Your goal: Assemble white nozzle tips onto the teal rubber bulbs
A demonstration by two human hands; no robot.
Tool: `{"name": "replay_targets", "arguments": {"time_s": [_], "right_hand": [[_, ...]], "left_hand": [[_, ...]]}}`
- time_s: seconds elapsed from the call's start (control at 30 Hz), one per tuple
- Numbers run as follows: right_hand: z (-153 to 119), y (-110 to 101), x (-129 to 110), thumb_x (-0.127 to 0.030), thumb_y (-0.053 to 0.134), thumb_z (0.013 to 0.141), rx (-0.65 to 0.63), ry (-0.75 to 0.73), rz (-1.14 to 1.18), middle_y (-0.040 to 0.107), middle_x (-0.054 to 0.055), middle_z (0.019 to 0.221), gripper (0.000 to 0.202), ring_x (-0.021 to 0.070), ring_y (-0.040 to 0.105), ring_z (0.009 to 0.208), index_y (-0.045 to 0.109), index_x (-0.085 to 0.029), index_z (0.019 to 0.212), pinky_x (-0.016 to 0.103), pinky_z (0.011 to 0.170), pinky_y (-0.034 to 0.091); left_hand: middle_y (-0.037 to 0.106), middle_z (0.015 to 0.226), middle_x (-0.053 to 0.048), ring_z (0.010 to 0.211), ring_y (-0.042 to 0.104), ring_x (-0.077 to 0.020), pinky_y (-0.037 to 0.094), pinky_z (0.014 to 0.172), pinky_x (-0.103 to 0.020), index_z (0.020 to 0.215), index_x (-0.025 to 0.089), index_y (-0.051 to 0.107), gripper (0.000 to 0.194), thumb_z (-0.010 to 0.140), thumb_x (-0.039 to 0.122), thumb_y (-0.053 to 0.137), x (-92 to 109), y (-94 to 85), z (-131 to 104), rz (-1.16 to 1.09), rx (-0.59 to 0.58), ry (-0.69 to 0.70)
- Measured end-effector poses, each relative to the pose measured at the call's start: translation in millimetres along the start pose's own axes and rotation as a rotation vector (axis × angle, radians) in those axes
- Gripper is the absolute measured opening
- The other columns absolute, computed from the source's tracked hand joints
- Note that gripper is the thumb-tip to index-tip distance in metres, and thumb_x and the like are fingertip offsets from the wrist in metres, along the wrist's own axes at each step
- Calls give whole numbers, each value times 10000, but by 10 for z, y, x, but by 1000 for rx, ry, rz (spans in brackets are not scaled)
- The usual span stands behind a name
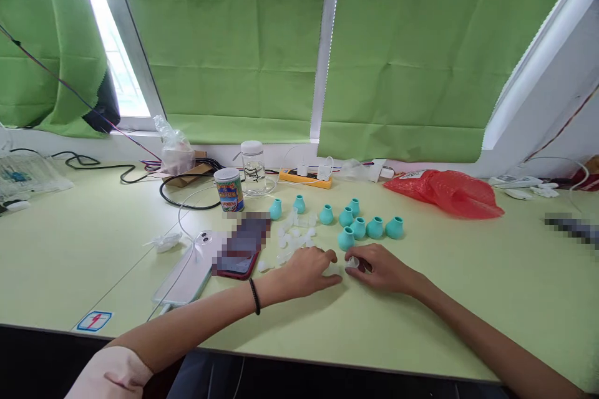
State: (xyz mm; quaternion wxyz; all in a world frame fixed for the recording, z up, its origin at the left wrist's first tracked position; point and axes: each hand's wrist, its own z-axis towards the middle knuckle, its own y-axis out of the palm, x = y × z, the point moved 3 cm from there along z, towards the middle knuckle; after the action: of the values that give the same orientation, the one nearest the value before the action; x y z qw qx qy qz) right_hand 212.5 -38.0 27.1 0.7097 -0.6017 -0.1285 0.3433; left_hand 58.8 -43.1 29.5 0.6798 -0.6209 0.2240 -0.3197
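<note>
Right hand: fingers pinching small clear plastic piece, near 9 teal pots on counter. Left hand: thumb and forefinger spread, just beside. Light pinch seems best; hard squeeze could bend thin wall.

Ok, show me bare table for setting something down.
The widest bare patch of table looks to be between the right forearm and red bag. Another lies between the clear bag and white phone, a smaller one up front between the forearms. Mid-table is crowded with teal pots and white bits; the back, with cords.
</note>
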Motion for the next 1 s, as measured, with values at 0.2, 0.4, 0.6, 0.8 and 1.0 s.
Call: {"name": "replay_targets", "arguments": {"time_s": [0.2,0.4,0.6,0.8,1.0], "right_hand": [[-27,-65,378,-316,462,723,108,130,-31,562,1,551,182,122,495,491,566,-174,773,239,485,369],[-28,-35,529,-344,458,714,87,223,-65,569,-5,540,208,134,517,505,566,-179,780,245,492,373],[-45,-45,507,-427,472,690,177,271,-147,533,-24,464,281,128,504,450,571,-185,793,226,435,314],[-114,-80,334,-370,468,727,519,74,-341,505,-13,449,245,96,464,419,579,-152,744,221,450,316],[53,44,19,-231,452,755,551,-193,-351,575,63,727,143,143,525,635,552,-152,820,250,541,395]], "left_hand": [[605,790,-51,742,566,-180,414,617,-255,930,182,526,237,747,297,430,-275,56,478,-57,123,-24],[597,875,-69,818,548,-202,417,652,-276,983,165,516,295,724,299,477,-514,155,779,23,82,-9],[578,882,-52,762,541,-157,412,662,-250,1030,166,479,352,736,359,463,-598,-122,533,-40,187,1],[568,884,-72,794,539,-195,427,675,-300,999,170,501,371,769,431,372,-607,-321,-150,49,86,-189],[235,1277,-219,1173,219,-341,306,871,-455,1232,79,249,646,754,504,344,-300,-57,-669,220,167,-162]]}}
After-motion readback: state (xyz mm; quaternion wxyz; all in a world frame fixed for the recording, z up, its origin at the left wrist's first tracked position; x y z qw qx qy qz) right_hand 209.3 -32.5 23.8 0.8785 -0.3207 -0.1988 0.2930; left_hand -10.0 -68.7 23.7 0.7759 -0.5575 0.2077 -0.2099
